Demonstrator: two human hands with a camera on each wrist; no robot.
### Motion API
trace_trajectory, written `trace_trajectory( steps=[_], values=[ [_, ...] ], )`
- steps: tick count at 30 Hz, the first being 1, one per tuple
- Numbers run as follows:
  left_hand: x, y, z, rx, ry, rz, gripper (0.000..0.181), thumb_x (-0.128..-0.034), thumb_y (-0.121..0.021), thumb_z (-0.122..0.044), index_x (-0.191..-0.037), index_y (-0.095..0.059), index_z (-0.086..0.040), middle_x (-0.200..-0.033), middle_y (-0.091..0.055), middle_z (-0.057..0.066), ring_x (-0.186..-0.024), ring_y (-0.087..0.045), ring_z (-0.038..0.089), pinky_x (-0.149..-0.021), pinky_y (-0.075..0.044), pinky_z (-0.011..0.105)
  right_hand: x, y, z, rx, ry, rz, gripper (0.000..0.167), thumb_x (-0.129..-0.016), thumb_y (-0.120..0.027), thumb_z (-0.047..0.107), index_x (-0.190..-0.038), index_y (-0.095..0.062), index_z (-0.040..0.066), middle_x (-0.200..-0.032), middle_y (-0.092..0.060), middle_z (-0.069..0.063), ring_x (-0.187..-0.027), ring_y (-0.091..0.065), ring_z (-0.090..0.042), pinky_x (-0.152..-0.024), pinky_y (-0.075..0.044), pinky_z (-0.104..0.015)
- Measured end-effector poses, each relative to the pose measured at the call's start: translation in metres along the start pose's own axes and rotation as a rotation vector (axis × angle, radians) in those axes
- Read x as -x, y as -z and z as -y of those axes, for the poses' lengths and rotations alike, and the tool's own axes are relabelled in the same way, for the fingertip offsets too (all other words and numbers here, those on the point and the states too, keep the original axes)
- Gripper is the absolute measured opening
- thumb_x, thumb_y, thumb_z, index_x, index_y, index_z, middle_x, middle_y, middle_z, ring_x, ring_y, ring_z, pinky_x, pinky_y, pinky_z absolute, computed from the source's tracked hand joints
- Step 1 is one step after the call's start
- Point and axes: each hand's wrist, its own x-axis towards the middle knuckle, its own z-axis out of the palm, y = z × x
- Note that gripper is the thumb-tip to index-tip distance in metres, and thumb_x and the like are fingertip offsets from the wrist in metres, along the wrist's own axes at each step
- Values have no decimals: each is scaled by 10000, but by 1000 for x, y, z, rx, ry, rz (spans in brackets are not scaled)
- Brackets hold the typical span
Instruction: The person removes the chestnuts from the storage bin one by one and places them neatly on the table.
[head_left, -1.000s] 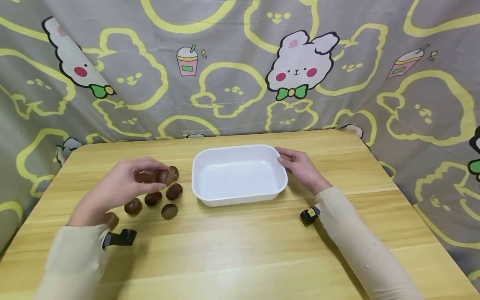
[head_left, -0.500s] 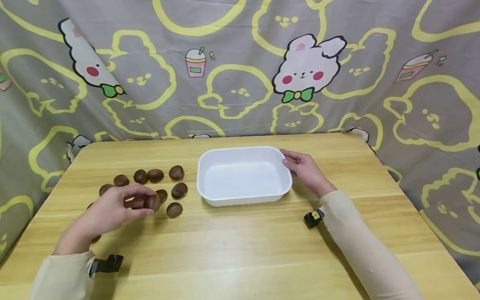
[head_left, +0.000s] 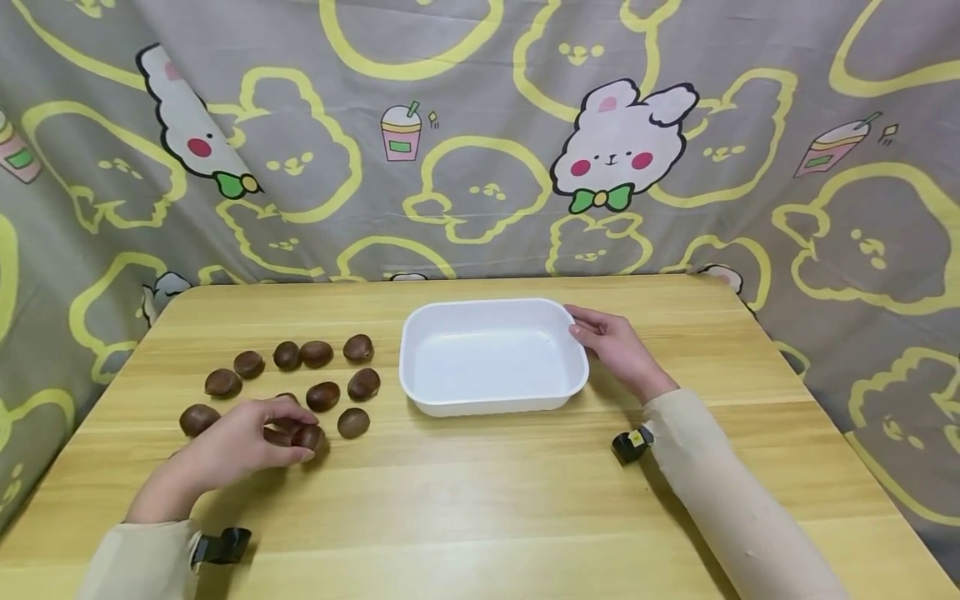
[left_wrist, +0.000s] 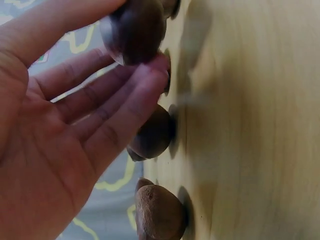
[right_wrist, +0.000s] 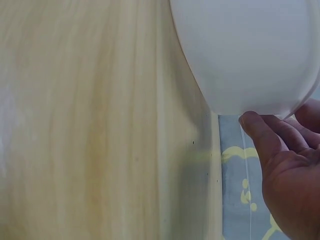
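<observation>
My left hand pinches a brown chestnut between thumb and fingertips, low over the table's left side. In the left wrist view this chestnut shows between the fingers, with others standing on the wood behind. Several loose chestnuts lie around and beyond that hand, some partly hidden by it. To their right stands a white plastic tray with nothing inside. My right hand grips the tray's right end, the thumb at the rim and the fingers along the outer wall.
A light wooden table bears everything. Its back edge meets a grey curtain printed with yellow cartoon outlines. Each wrist wears a small black camera, such as the right wrist camera.
My left hand has come nearer the front of the table and slightly left, a chestnut in its fingers throughout. The right hand keeps its grip on the tray. The head view has shifted slightly.
</observation>
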Motion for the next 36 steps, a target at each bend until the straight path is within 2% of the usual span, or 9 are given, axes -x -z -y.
trace_trajectory(
  steps=[7,14,18,23,26,29,33,34,36],
  values=[
    [-2,-5,1,-48,30,12,294,-794,-830,-185,-1044,-697,-104,-951,-612,-34,-875,-588,152,-730,-506,304,-1,0,0,-11,8,-8,490,-1037,-526,177,-1487,-399,32,-1458,-452,-178,-1300,-475,-265,-1005,-430,-367],
    [-1,-6,-3,-53,45,36,326,-795,-828,-190,-1074,-693,-86,-988,-602,-18,-915,-585,174,-755,-502,323,0,1,-1,-18,-2,-9,485,-1038,-524,167,-1485,-398,28,-1464,-445,-176,-1307,-467,-263,-1021,-416,-386],
    [-2,-6,-4,-74,54,30,361,-797,-830,-220,-1100,-697,-78,-1004,-606,-10,-935,-582,190,-779,-497,363,0,1,-1,-17,0,-15,484,-1039,-522,168,-1485,-399,28,-1465,-445,-175,-1307,-467,-265,-1019,-419,-384],
    [-1,-5,-4,-67,31,4,385,-829,-807,-273,-1131,-688,-67,-1036,-607,-9,-975,-591,207,-802,-510,392,1,2,-2,-1,0,-18,501,-1038,-525,189,-1491,-386,24,-1469,-436,-185,-1306,-467,-279,-1010,-426,-370],
    [0,-1,-6,-55,8,-53,343,-874,-766,-289,-1137,-685,-84,-1053,-623,-14,-987,-600,212,-793,-522,355,0,2,-3,7,1,-18,505,-1038,-527,196,-1491,-386,26,-1470,-434,-185,-1309,-464,-276,-1015,-421,-367],
    [-4,5,-14,-72,-14,-182,256,-922,-719,-259,-1124,-698,-103,-1068,-648,3,-996,-611,228,-782,-526,338,-2,3,-2,23,9,-16,498,-1039,-524,208,-1486,-397,28,-1472,-435,-176,-1312,-460,-269,-1018,-417,-363],
    [-21,9,-30,-108,-26,-362,257,-992,-617,-262,-1171,-682,-89,-1176,-624,88,-1054,-591,328,-838,-493,485,-3,6,2,65,28,-24,512,-1066,-449,278,-1481,-380,-15,-1499,-395,-176,-1350,-409,-288,-1043,-392,-402],
    [-26,9,-34,-122,-24,-397,294,-1005,-589,-273,-1200,-665,-66,-1211,-604,122,-1082,-572,363,-862,-470,524,-2,8,4,95,31,-29,532,-1074,-415,306,-1486,-361,-26,-1510,-375,-182,-1365,-384,-303,-1058,-372,-421],
    [-38,5,-42,-169,17,-432,411,-1023,-537,-322,-1282,-601,-10,-1318,-529,197,-1181,-493,433,-908,-403,606,1,12,11,207,38,-63,589,-1080,-341,381,-1496,-326,-36,-1525,-342,-193,-1394,-326,-335,-1094,-310,-467]
  ],
)
